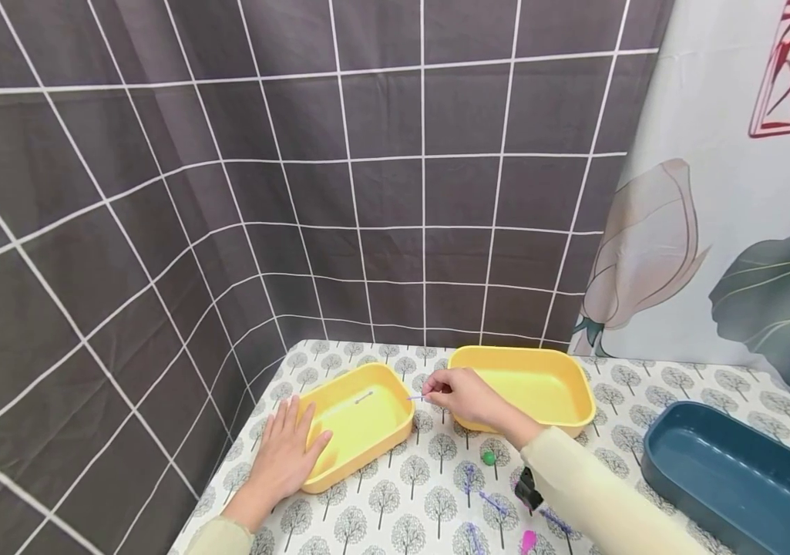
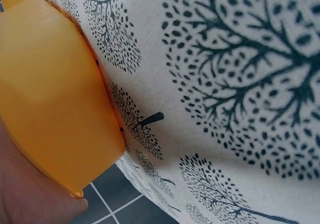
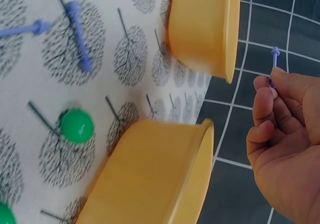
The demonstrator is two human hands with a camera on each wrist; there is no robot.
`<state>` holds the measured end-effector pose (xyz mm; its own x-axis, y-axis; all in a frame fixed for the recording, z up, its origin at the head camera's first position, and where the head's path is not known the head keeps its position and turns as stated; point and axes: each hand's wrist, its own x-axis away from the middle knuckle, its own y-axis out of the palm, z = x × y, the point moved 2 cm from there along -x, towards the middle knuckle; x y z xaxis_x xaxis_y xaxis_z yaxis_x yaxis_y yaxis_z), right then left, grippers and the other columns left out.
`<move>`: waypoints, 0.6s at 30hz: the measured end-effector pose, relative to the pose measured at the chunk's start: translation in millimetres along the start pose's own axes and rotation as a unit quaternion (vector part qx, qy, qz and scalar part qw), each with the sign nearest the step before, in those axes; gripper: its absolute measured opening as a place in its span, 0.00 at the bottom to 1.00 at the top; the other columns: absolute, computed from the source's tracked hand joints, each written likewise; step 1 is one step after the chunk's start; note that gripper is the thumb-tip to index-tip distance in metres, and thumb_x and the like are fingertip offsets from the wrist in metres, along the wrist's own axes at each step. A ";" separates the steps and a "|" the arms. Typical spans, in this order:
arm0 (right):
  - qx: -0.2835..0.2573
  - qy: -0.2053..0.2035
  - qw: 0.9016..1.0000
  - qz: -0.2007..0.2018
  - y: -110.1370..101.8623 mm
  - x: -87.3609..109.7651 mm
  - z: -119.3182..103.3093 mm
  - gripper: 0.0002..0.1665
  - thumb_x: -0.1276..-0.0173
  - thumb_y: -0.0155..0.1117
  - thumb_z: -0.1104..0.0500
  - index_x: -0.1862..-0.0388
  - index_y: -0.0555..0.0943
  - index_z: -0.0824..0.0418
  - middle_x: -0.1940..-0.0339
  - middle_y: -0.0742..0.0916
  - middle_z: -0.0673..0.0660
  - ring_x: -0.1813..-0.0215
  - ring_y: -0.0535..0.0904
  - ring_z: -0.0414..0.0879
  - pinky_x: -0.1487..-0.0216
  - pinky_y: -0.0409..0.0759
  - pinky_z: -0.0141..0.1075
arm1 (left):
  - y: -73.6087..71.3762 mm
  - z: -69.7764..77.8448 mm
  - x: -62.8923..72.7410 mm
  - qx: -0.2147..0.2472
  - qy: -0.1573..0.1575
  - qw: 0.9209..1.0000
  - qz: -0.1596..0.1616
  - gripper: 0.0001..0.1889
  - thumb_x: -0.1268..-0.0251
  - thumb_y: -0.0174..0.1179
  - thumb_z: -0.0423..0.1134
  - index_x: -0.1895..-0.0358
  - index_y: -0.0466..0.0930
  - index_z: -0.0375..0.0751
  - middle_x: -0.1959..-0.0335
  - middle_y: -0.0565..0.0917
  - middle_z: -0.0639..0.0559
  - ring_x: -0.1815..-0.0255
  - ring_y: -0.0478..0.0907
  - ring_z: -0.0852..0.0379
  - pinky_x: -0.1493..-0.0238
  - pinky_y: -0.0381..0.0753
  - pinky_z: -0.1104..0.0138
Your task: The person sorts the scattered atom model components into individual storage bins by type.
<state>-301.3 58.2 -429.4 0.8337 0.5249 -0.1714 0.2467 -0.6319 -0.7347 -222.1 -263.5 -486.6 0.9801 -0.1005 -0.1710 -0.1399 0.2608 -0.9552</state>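
My right hand (image 1: 467,397) pinches a small purple stick with knobbed ends (image 3: 275,59) between thumb and fingertips. It holds the stick in the air, near the right end of the left yellow bin (image 1: 356,443). Inside that bin lies another purple stick (image 1: 364,397). My left hand (image 1: 284,451) rests on the bin's left edge, fingers straight and spread, thumb reaching over the inside. The left wrist view shows the bin's outer wall (image 2: 60,94) and only part of that hand. A second yellow bin (image 1: 526,389) stands behind my right hand and forearm.
A dark blue bin (image 1: 734,462) stands at the right. On the tree-print cloth near the front lie several purple sticks (image 1: 494,504), a green ball (image 1: 489,458) and a pink piece (image 1: 528,542). Another green ball (image 3: 5,215) shows partly in the right wrist view.
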 end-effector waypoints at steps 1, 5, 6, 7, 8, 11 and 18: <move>-0.003 0.001 1.000 -0.002 2.1 -2.3 -1.4 0.03 0.29 0.67 0.60 0.63 0.85 0.58 0.72 0.83 0.43 0.67 0.75 0.38 0.62 0.78 0.31 | -0.2 0.3 0.2 0.000 0.001 1.000 0.001 0.38 0.21 0.43 0.62 0.22 0.59 0.36 0.19 0.49 0.31 0.18 0.42 0.32 0.22 0.42 0.38; -0.017 0.004 1.000 -0.006 10.6 -11.8 -7.9 0.03 0.29 0.68 0.61 0.65 0.85 0.59 0.72 0.84 0.44 0.69 0.74 0.38 0.64 0.76 0.30 | -0.3 0.6 0.5 -0.001 0.001 1.000 0.002 0.38 0.21 0.43 0.62 0.22 0.59 0.36 0.19 0.49 0.30 0.18 0.42 0.32 0.22 0.43 0.38; -0.017 0.003 1.000 -0.007 13.0 -14.2 -9.4 0.03 0.30 0.68 0.62 0.65 0.85 0.59 0.73 0.83 0.44 0.69 0.74 0.38 0.64 0.76 0.30 | -0.3 0.5 0.4 -0.002 0.001 1.000 0.002 0.38 0.21 0.43 0.62 0.22 0.59 0.36 0.19 0.49 0.31 0.18 0.42 0.32 0.22 0.43 0.38; -0.019 0.003 1.000 -0.007 15.5 -16.5 -10.7 0.03 0.30 0.68 0.62 0.65 0.85 0.58 0.73 0.83 0.44 0.69 0.74 0.38 0.64 0.75 0.30 | 0.0 0.1 0.4 -0.002 0.000 1.000 0.001 0.38 0.21 0.43 0.62 0.22 0.59 0.36 0.19 0.48 0.31 0.18 0.42 0.32 0.22 0.42 0.38; -0.020 0.001 1.000 -0.007 18.0 -18.8 -11.9 0.03 0.30 0.68 0.62 0.66 0.85 0.58 0.73 0.83 0.44 0.70 0.74 0.38 0.65 0.75 0.30 | 0.4 -0.3 0.2 -0.002 -0.001 1.000 -0.001 0.38 0.21 0.43 0.62 0.22 0.59 0.36 0.19 0.48 0.31 0.18 0.41 0.32 0.22 0.42 0.38; -0.015 -0.011 1.000 -0.009 26.0 -25.5 -14.0 0.03 0.31 0.69 0.62 0.66 0.85 0.58 0.74 0.84 0.44 0.70 0.73 0.36 0.65 0.75 0.29 | 1.0 -0.9 -0.3 -0.001 -0.002 1.000 -0.004 0.38 0.21 0.43 0.62 0.21 0.58 0.36 0.19 0.47 0.32 0.18 0.41 0.33 0.21 0.41 0.39; -0.021 -0.014 1.000 -0.017 43.1 -39.4 -17.7 0.03 0.31 0.69 0.60 0.66 0.85 0.58 0.72 0.85 0.45 0.69 0.76 0.36 0.63 0.77 0.29 | 0.4 -0.7 -0.6 -0.003 -0.001 1.000 -0.004 0.38 0.21 0.42 0.62 0.21 0.57 0.37 0.19 0.46 0.33 0.18 0.41 0.33 0.21 0.40 0.39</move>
<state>-314.8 0.2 -442.7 0.8105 0.5620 -0.1651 0.2958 -0.6359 -0.7128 -222.8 -264.0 -487.0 0.9815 -0.1009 -0.1630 -0.1330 0.2540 -0.9580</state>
